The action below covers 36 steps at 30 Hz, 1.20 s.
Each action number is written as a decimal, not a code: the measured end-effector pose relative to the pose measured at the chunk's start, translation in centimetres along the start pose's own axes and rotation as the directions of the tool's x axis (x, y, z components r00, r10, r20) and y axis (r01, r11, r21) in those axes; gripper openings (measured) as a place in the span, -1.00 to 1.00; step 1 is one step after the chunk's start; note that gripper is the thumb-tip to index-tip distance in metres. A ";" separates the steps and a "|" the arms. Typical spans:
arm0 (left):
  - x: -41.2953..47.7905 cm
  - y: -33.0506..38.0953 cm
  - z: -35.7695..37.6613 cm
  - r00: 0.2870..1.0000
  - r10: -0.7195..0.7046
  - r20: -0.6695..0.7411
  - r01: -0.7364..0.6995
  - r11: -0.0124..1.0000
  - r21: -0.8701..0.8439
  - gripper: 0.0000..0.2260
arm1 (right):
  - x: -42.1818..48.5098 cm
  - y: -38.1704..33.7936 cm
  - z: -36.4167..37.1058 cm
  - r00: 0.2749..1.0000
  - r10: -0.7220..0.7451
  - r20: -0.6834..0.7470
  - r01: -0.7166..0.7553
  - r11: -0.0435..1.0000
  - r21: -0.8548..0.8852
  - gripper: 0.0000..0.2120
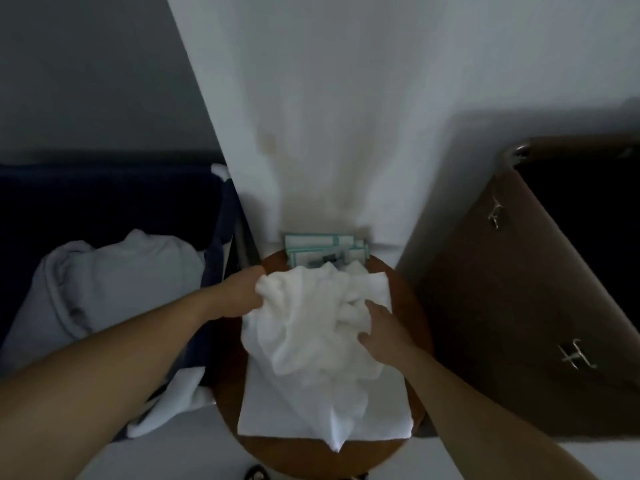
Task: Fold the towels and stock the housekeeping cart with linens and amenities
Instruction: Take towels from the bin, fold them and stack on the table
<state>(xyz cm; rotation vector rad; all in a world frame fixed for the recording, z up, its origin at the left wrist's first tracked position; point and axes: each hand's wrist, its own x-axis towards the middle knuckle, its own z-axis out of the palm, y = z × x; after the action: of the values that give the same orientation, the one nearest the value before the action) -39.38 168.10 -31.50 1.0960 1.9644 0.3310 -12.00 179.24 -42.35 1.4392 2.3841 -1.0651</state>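
Hotel housekeeping corner, seen in dim light.
White towels (311,327) lay on a round wooden table (411,301), boxed amenities (325,251) beyond the right hand (384,336), a navy linen hamper (104,202) left of the left hand (242,289).

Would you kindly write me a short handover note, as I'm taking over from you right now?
Left hand grips the crumpled towel at its left edge. Right hand lies on the towel's right side; its grip is unclear.
The towel sits on a flat folded linen on the round table. Boxes stand at the table's far edge. More linen lies in the navy bin to the left.
Done: one piece looks folded.
Left: fold this towel, then the stocking.
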 end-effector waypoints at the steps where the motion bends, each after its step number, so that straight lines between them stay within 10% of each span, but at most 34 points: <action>1: -0.2 -0.2 0.0 0.998 -0.047 0.052 0.049 0.998 -0.032 -0.77 | 0.8 0.4 0.2 1.000 -0.006 0.009 0.006 1.000 -0.019 -0.27; 5: 0.4 -1.8 1.7 0.949 -0.284 0.135 0.306 0.932 -0.195 -0.58 | 3.7 0.1 1.5 0.998 -0.047 0.035 0.048 0.998 -0.031 -0.18; 12: 1.2 -0.2 2.6 0.987 0.046 -0.156 -0.023 0.989 0.145 -0.72 | 4.8 0.5 1.6 0.961 0.087 0.263 -0.108 0.992 0.067 -0.13; 17: -1.2 7.9 -3.5 0.886 0.288 -0.363 -0.292 0.955 0.043 -0.84 | 2.3 0.1 -3.8 0.991 0.103 0.090 -0.119 0.972 0.203 -0.80; 24: -7.8 17.0 -10.4 0.716 0.558 -0.420 -0.676 0.705 -0.215 -0.66 | -3.6 -2.8 -13.6 0.998 0.044 0.036 -0.051 0.975 0.216 -0.61; 28: -9.4 18.5 -11.3 0.677 0.598 -0.428 -0.727 0.632 -0.268 -0.75 | -8.9 -5.1 -17.5 0.961 -0.090 -0.262 0.220 0.824 0.522 -0.54; 36: -10.4 19.1 -12.5 0.701 0.487 -0.520 -0.712 0.498 -0.494 -0.83 | -14.8 -9.3 -19.0 0.878 -0.390 -0.278 0.426 0.369 0.826 -0.63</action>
<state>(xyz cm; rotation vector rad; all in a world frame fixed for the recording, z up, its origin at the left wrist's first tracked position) -35.35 172.95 -7.25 1.2417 1.3838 1.5829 -7.87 178.31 -16.92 0.9583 2.3139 -2.7320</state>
